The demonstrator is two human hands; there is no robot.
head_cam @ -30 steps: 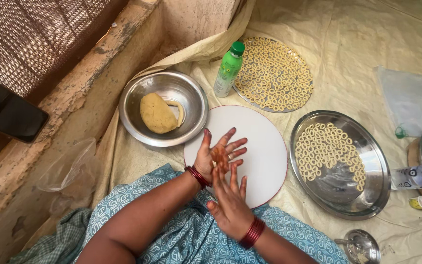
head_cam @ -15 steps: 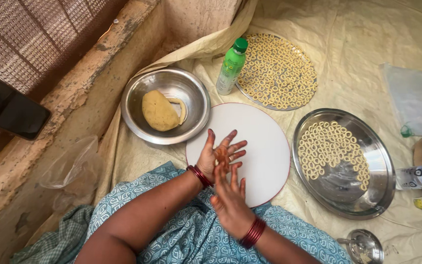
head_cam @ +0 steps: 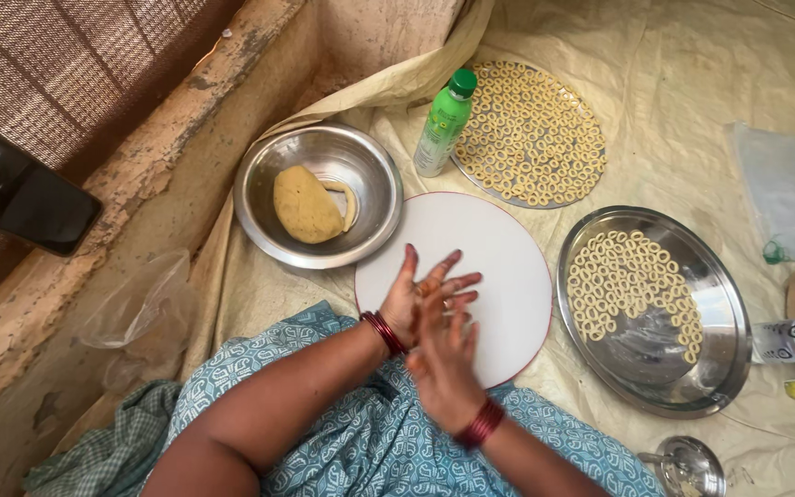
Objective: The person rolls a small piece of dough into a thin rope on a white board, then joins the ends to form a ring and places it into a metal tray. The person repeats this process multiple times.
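Note:
My left hand [head_cam: 413, 296] lies palm up over the near edge of a round white board [head_cam: 499, 267], fingers spread. My right hand [head_cam: 441, 357] presses flat on top of it, palm to palm. A small bit of yellow dough [head_cam: 427, 288] shows between the two palms. Both wrists carry red bangles. A steel bowl [head_cam: 372, 175] to the left of the board holds a lump of yellow dough [head_cam: 304, 204] and a thin dough strip.
A steel plate [head_cam: 710, 304] with several dough rings sits right of the board; a round tray [head_cam: 531, 129] of rings lies beyond it. A green bottle [head_cam: 442, 124] stands between bowl and tray. A dark phone [head_cam: 20, 198] rests on the ledge at left. A small steel cup [head_cam: 689, 467] sits bottom right.
My right hand has slid back along the left palm toward my body, as the palms rub together. Bowl, board and plates stay where they were.

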